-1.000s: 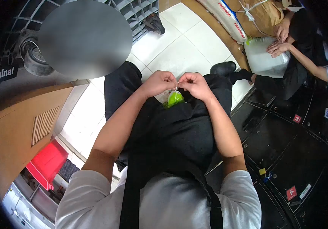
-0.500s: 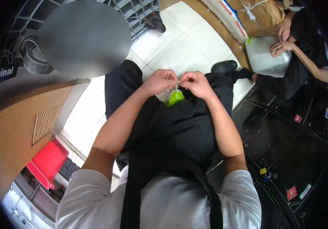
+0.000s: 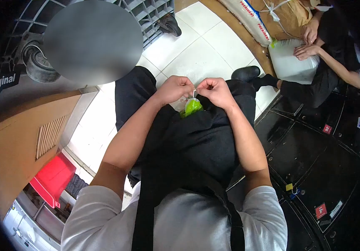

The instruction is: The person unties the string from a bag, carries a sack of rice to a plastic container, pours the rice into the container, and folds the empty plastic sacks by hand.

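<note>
Between my knees hangs a small clear plastic bag (image 3: 193,107) with bright green contents I cannot identify. My left hand (image 3: 176,90) and my right hand (image 3: 216,92) meet above it, fingertips pinched at its gathered, twisted neck. The thumb and forefinger of each hand are closed on this top part, almost touching. The bag rests against the black apron (image 3: 184,142) over my lap. Exactly which strip of plastic each hand grips is too small to make out.
At the upper right, a co-worker's hands (image 3: 307,48) are over a translucent block-like package (image 3: 293,62). Black lockers (image 3: 313,154) stand to the right. A grey crate on wheels (image 3: 152,19) is ahead; a red bin (image 3: 54,175) and a vented wooden door (image 3: 16,134) are left.
My hands stay almost in place, with the fingertips shifting slightly at the bag's neck. The co-worker's lower hand has moved a little to the left.
</note>
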A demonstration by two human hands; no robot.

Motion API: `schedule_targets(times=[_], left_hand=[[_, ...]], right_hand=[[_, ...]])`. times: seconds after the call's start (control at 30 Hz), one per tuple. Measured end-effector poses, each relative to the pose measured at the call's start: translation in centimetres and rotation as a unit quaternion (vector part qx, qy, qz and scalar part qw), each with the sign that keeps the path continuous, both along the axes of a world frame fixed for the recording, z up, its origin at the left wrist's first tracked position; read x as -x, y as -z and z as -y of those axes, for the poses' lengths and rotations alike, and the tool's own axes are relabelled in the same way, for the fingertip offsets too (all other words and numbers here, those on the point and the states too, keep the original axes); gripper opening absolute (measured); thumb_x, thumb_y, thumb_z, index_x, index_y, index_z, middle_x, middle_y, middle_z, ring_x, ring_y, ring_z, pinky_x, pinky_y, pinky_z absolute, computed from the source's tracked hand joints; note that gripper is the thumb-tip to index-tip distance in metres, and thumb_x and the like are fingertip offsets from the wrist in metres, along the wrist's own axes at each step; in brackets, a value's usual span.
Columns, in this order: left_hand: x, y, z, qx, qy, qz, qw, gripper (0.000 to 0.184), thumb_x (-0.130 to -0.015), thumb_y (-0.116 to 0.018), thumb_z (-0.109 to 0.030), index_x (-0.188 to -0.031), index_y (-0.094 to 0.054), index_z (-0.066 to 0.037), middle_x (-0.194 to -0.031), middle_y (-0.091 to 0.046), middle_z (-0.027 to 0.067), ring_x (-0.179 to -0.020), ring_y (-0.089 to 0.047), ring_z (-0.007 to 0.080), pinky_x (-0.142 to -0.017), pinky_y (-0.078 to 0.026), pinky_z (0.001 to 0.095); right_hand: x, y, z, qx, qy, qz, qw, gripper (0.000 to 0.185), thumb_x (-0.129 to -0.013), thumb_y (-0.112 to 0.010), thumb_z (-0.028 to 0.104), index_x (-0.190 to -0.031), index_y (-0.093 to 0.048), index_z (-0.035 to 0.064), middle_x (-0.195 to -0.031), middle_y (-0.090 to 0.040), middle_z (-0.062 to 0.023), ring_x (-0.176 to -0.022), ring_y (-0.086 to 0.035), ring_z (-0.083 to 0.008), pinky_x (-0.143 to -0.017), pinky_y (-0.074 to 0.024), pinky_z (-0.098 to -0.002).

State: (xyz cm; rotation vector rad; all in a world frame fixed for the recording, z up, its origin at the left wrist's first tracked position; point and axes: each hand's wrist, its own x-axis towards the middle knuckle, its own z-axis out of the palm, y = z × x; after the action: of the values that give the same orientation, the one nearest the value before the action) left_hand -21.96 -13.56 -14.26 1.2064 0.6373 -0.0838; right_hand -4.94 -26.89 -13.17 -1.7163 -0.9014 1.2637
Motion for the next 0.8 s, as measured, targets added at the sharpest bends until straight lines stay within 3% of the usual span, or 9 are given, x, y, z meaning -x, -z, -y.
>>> schedule_targets(times=[0.5, 0.8], left_hand=[[0.0, 0.4, -0.2, 0.018, 0.000, 0.003, 1.000, 0.011, -0.086, -0.062, -0.009, -0.088, -0.066, 0.001, -0.081, -0.070, 0.0060, -0.074, -0.064, 0.0118, -0.073, -0.052, 0.0255], [0.1, 0.5, -0.1, 0.012, -0.005, 0.000, 1.000, 0.012, -0.086, -0.063, -0.009, -0.091, -0.067, 0.002, -0.083, -0.070, 0.0074, -0.074, -0.064, 0.0122, -0.073, -0.052, 0.0255]], right_hand=[[0.2, -0.5, -0.1, -0.011, -0.004, -0.065, 0.998, 0.004, -0.081, -0.072, -0.001, -0.082, -0.070, 0.0020, -0.074, -0.066, 0.0027, -0.068, -0.057, -0.0044, -0.064, -0.0474, -0.0213], [0.0, 0.5, 0.0, 0.012, -0.002, -0.006, 1.000, 0.007, -0.077, -0.070, -0.002, -0.083, -0.070, 0.0022, -0.075, -0.066, 0.0012, -0.068, -0.057, -0.0058, -0.065, -0.0480, -0.0222]])
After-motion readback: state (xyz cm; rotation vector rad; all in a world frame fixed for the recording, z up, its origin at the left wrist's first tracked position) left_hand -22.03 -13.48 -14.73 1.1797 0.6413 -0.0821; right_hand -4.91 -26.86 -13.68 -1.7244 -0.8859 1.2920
